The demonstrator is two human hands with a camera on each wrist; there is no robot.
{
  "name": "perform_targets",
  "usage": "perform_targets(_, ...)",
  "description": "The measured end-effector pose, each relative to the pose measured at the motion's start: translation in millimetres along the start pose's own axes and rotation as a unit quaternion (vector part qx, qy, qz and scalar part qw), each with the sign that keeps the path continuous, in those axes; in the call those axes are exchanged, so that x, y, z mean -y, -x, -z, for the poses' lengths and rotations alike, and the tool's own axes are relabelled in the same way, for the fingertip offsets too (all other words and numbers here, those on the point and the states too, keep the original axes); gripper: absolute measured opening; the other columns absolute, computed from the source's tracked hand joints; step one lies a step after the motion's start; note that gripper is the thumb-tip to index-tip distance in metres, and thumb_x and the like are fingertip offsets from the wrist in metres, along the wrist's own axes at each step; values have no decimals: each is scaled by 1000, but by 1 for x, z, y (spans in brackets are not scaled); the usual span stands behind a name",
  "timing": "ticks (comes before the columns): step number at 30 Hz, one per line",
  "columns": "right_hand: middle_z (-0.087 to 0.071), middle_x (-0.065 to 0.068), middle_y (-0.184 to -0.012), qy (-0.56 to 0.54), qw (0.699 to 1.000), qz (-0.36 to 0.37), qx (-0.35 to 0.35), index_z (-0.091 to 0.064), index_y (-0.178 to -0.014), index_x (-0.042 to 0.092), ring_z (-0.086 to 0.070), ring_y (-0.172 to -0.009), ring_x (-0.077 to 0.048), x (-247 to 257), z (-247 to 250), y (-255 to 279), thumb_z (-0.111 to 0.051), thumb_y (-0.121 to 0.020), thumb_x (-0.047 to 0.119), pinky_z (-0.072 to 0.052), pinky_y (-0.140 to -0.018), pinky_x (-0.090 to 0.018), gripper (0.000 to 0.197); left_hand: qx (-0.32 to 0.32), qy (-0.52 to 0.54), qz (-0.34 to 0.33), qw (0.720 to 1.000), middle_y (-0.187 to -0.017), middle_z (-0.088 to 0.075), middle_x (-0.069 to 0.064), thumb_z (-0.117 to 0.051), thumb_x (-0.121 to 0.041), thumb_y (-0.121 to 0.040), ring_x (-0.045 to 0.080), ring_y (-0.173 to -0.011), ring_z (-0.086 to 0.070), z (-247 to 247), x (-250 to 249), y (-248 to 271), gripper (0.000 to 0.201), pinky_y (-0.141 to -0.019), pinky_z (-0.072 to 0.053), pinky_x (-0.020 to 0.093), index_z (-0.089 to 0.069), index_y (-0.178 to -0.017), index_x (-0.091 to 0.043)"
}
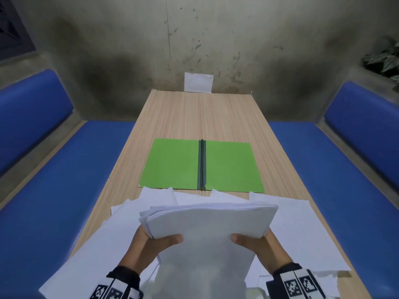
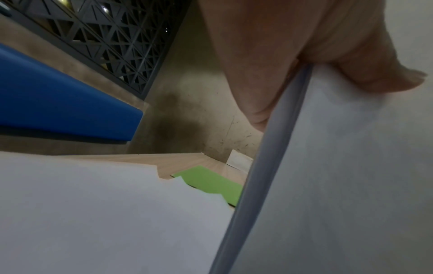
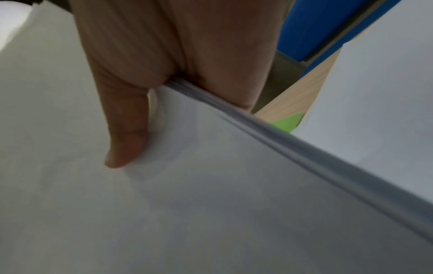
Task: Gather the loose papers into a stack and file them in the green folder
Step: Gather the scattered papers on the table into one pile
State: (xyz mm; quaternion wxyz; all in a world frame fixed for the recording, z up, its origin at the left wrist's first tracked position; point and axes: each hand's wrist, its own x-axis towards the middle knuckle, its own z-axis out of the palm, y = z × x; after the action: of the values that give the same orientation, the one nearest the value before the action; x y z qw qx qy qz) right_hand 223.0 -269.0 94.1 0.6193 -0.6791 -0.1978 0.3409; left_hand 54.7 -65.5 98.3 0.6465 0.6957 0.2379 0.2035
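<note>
A thick stack of white papers (image 1: pixel 209 225) is held up above the near end of the table. My left hand (image 1: pixel 151 244) grips its left side, thumb on top. On the stack's right side my right hand (image 1: pixel 254 244) grips with thumb on top and fingers hidden beneath. Both wrist views show the stack (image 2: pixel 339 176) (image 3: pixel 211 185) edge-on, pinched between thumb and palm. More loose white sheets (image 1: pixel 302 223) lie spread on the table under and around the stack. The green folder (image 1: pixel 172 162) lies open and flat just beyond them, dark spine in the middle.
The long wooden table (image 1: pixel 194 113) runs to a stained wall, where a small white card (image 1: pixel 198 82) leans. Blue padded benches (image 1: pixel 54 190) flank it on both sides. A dark lattice screen (image 2: pixel 105 37) stands to the left, a plant (image 1: pixel 386 59) at far right.
</note>
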Motion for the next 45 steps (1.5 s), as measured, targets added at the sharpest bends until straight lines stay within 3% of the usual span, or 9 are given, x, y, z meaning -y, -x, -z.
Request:
perform_targets(8,-77,-11,-94,60,997,-57,8,-74,-82,13,-71,-89,-23,-30,8,-6,-89,-35,35,-56,-82,-35,53,67,-34,116,990,-92,-77,-7,-90,-46,-33,10,-84,-71,4,33,-2,68,-72,-57,26,-70,-92,-20)
perform_targets(11,-79,7,-76,70,994,-82,-7,-73,-76,18,-69,-82,-19,-53,2,-4,-81,-69,17,-57,-73,-23,11,37,-62,141,987,-72,-75,-10,-79,-26,-67,17,-77,-67,-9,50,2,10,-73,-52,30,-71,-71,-23)
perform_targets(14,-77,8,-73,89,992,-82,-43,-71,-77,19,-70,-78,-9,-63,-2,-4,-66,-85,7,-56,-79,-26,16,13,-38,152,988,-66,-73,-8,-72,-31,-69,16,-71,-66,-15,53,1,10,-66,-50,25,-70,-67,-21)
perform_targets(18,-67,15,-74,86,987,-53,-123,-63,-81,20,-63,-69,0,-53,2,-7,-57,-88,-3,-49,-55,-2,25,48,14,139,989,-81,-77,-5,-67,-6,-81,11,-79,-72,-6,38,-8,11,-68,-54,17,-72,-88,-12)
perform_targets(22,-70,-14,-93,77,978,-92,-168,-63,-98,6,-64,-82,-24,-56,26,-6,-57,-89,-1,-54,-76,-22,13,-31,-109,90,990,-66,-72,-8,-68,-2,-79,1,-67,-63,44,44,-23,17,-68,-47,10,-69,-80,-19)
perform_targets(29,-62,-23,-110,134,950,-211,-187,-59,-118,-7,-52,-94,-23,-83,56,11,-58,-88,-1,-40,-82,-29,30,-63,-455,227,859,-128,-53,11,-71,-23,-76,27,-117,-49,155,93,-35,56,-93,-40,35,-48,-127,-15)
perform_targets(36,-59,-18,-99,195,931,-255,-173,-61,-109,-3,-51,-90,-23,-98,51,13,-56,-88,3,-38,-80,-29,22,-70,-495,368,784,-124,-56,8,-74,-38,-57,33,-115,-53,162,118,-15,89,-97,-43,44,-32,-133,-20)
perform_targets(40,-57,-16,-95,188,934,-250,-173,-55,-95,5,-51,-88,-24,-94,51,13,-55,-88,0,-36,-72,-28,8,-64,-491,362,790,-124,-58,15,-68,-21,-76,30,-113,-56,163,91,-20,59,-88,-46,32,-47,-129,-7)
perform_targets(45,-58,-16,-97,201,930,-256,-168,-57,-97,6,-53,-90,-24,-100,54,11,-56,-88,2,-36,-78,-26,9,-49,-226,340,912,-91,-73,16,-70,-13,-80,31,-81,-69,169,41,-24,20,-77,-51,39,-69,-97,-2)
